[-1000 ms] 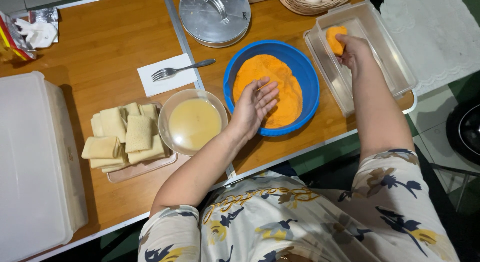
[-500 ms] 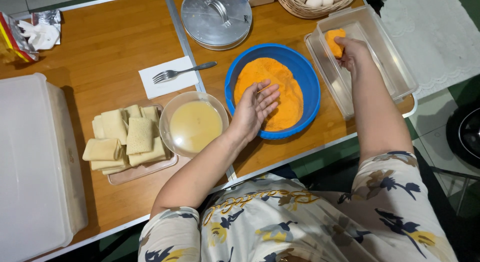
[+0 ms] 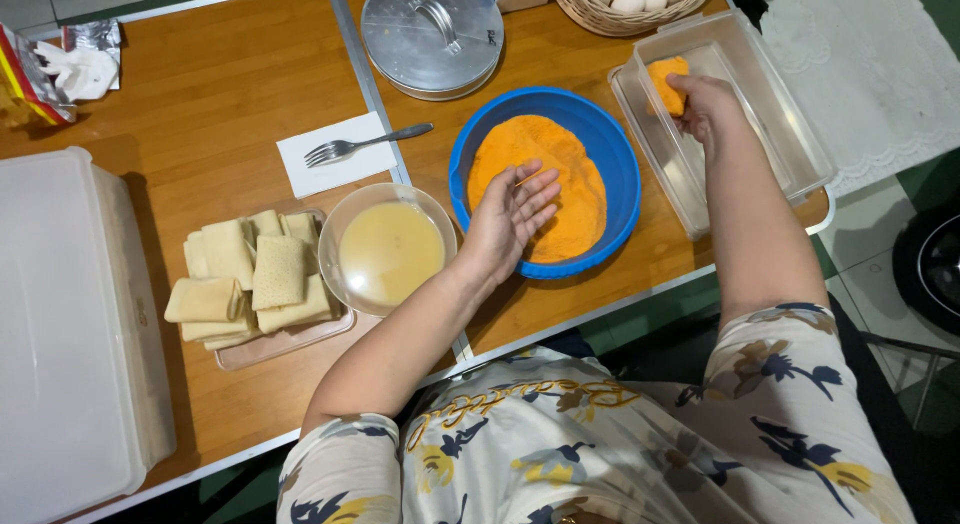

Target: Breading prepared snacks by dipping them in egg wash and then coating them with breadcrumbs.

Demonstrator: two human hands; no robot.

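Your left hand [image 3: 512, 216] hangs open, fingers spread flat, over the orange crumbs in the blue bowl [image 3: 610, 144]. Your right hand [image 3: 702, 104] grips a crumbed piece [image 3: 664, 84] inside the clear container [image 3: 790, 134]. A glass bowl of batter [image 3: 390, 250] sits just left on the desk [image 3: 220, 114].

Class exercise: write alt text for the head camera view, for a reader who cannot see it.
A person's right hand sets a crumbed piece into a clear tub, while the open left hand hovers over a blue bowl of orange crumbs. Folded wraps and a batter bowl sit alongside.
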